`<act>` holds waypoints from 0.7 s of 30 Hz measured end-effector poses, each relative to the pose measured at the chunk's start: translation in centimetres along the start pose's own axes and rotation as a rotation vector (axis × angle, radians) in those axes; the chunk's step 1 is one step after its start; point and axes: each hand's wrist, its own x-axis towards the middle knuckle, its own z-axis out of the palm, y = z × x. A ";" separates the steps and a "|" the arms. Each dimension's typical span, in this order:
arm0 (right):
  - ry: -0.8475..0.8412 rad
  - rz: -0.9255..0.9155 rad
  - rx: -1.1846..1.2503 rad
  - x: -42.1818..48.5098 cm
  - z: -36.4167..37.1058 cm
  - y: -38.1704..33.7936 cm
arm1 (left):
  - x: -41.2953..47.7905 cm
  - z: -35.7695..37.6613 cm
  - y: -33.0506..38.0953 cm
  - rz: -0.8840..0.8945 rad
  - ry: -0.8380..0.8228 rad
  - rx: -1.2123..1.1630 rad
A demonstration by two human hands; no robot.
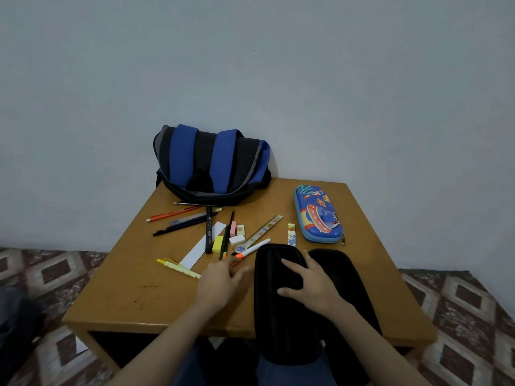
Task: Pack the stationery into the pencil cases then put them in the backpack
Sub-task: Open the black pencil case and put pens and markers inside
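Black and unzipped, one pencil case [274,319] lies spread open at the near right of the wooden worktop [133,291], its near end hanging over the edge. The person's right hand [309,288] rests flat on its left half, fingers spread and straight, gripping nothing. Their left hand [220,282] reaches towards the loose stationery just left of the case, fingertips at an orange-tipped white marker [255,247]; it is blurred, and I cannot tell whether it pinches anything.

Scattered across the middle are a patterned ruler [263,228], a white strip [203,242], a black marker [208,229], yellow [217,244], pink [233,229] and white [237,239] erasers, an orange pencil [172,214] and a yellow pen [178,267].

A blue cartoon-printed pencil case [317,215] sits zipped shut at the far right. The blue-and-black backpack [211,162] leans against the wall at the far edge.
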 end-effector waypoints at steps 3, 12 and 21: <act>0.004 0.011 -0.017 0.3 0.6 -0.4 | 0.9 -1.1 -1.6 -0.061 0.110 0.007; 0.033 0.026 0.015 1.3 0.8 -0.6 | 3.6 -2.0 -2.5 -0.144 0.157 0.035; 0.028 0.023 0.026 3.0 0.4 -1.1 | 6.2 -1.5 -0.6 -0.166 0.128 0.233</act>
